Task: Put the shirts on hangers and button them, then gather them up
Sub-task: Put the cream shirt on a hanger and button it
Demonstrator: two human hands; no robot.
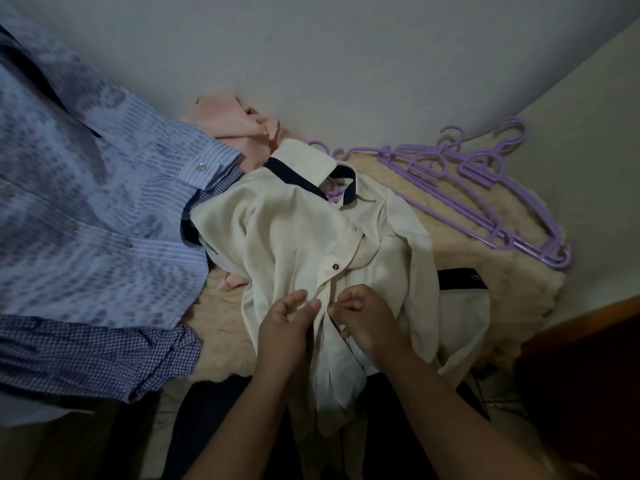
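Both hands, left (289, 318) and right (363, 315), pinching cream shirt (298, 230) placket. Step: buttoning. Next, probably: fasten the button nearest the fingertips.

The blue shirts (86, 216) on the left run off the left edge, and their patterns smear into blur, so how many lie there is unclear. The pink cloth (232, 123) is mostly buried under the blue shirts and the cream shirt (304, 230). Only a sliver of a purple hanger (333, 194) shows inside the cream shirt's collar. The left hand (287, 323) and right hand (367, 320) cover the shirt's front edge; whether a button sits between the fingertips cannot be told. Both forearms are cut by the bottom edge. The stacked hangers (485, 188) overlap, so their count is uncertain.
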